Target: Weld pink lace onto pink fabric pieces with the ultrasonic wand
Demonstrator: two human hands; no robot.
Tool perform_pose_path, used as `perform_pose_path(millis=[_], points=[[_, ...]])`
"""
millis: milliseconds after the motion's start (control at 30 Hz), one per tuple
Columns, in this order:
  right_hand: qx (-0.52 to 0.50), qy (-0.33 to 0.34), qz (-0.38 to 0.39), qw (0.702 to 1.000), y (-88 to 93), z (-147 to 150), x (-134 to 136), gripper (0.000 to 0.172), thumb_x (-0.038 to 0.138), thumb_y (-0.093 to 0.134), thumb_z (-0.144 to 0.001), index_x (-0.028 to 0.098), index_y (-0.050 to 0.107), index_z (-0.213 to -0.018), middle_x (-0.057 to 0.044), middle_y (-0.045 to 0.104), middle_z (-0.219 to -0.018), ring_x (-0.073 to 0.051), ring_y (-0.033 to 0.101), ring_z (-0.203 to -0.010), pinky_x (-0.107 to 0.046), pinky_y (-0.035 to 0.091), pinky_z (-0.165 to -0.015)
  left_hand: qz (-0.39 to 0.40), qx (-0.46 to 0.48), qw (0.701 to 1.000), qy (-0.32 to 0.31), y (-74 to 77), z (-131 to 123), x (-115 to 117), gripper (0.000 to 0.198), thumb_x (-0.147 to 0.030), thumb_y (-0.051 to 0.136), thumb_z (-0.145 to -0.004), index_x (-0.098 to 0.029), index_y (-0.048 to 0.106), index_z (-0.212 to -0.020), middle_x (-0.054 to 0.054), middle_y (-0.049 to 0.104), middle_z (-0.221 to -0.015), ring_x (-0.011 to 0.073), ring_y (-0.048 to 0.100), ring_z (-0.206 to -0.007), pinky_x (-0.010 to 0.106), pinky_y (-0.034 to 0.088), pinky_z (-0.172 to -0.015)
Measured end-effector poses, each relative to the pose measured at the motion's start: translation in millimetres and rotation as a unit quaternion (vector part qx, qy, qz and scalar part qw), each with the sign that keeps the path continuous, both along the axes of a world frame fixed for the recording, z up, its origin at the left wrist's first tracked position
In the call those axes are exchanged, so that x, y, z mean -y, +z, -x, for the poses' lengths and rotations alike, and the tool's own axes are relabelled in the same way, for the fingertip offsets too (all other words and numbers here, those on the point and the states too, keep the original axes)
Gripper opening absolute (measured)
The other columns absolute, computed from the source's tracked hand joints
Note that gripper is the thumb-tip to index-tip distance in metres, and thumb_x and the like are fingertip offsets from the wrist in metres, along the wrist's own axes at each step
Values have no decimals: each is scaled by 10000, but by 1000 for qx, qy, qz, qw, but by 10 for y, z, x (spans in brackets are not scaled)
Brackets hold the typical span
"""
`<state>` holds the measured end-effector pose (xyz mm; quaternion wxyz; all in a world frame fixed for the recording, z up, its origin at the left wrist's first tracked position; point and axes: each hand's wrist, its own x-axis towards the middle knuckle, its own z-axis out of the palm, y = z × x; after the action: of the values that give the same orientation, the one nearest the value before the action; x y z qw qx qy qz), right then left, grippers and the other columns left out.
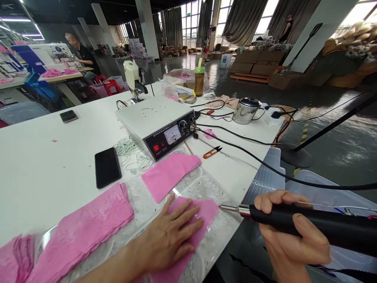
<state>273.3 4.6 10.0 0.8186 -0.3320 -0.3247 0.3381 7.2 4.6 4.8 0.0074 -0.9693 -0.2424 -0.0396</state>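
My left hand [173,232] lies flat with spread fingers on a pink fabric piece [207,210], pressing it to a clear sheet [212,184] on the table. In my right hand [294,239] is a handheld ultrasonic welder [279,217], a thick black handle with a slim metal tip. That tip touches or nearly touches the fabric's right corner. Just beyond lies another pink piece [171,173]. A stack of pink lace fabric [88,216] sits left of my left hand. Behind stands the welder's control box [165,129], with a dial and red switch.
A black phone [107,167], orange thread snips [212,152], a steel mug [246,110], a bottle [199,81] and tangled cords [129,149] lie about the white table. A black cable [265,159] crosses its right edge. Plastic bins [321,188] stand below. Two people are farther off.
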Motion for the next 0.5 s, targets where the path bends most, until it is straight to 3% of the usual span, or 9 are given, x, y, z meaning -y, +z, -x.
perform_pose_path(millis=[167,500], points=[[4,6,-7,1000,-9,41,-17,130,295,619,-699,203,661,-781,5,564,-681,-124,506,-489,-297,402,-462,-11,-9,1000,1,-12,6,0,502,-468,423,-1027,-218,432,-1461,65,420,-1528,271,377,-1425,522,-171,-1185],[29,4,-3,1000,-45,19,-24,107,298,614,-708,206,633,-758,7,554,-684,-124,508,-492,-298,404,-464,19,21,1000,6,-7,5,-8,492,-455,449,-1019,-219,454,-1451,74,447,-1515,270,383,-1422,537,6,-1224]])
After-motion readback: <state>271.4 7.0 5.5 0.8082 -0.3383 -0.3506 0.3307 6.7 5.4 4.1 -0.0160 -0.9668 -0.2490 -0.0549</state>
